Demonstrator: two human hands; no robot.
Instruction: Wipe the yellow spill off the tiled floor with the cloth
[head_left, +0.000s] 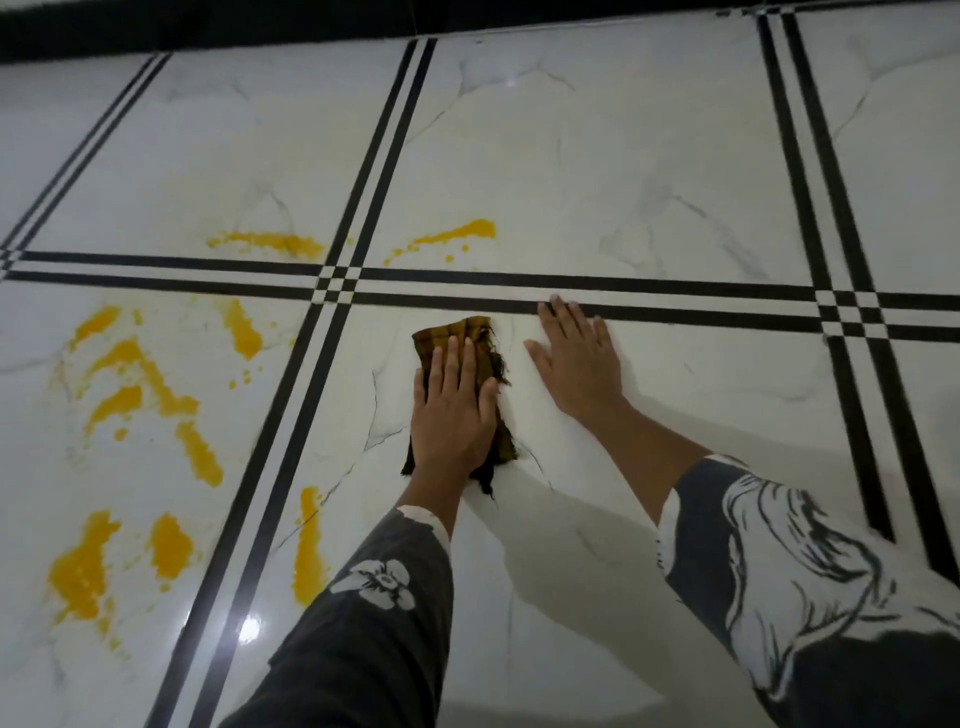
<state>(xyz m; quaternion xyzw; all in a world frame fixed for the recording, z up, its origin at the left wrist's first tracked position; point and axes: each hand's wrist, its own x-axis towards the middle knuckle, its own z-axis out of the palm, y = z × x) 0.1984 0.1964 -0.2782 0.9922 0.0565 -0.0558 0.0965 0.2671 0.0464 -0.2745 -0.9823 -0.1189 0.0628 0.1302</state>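
A dark, yellow-stained cloth (470, 335) lies flat on the white marble tiled floor (649, 182). My left hand (454, 410) presses down on it with straight fingers. My right hand (579, 364) rests flat on the bare tile just right of the cloth, fingertips at a black stripe. The yellow spill shows as smears on the left tile (140, 384), a streak near my left sleeve (307, 551), and two streaks beyond the horizontal stripes (270, 243) (457, 236).
Black double stripes (571, 291) cross the floor in a grid. A dark skirting or wall base (363, 21) runs along the far edge. The tile under and right of my hands shows no yellow.
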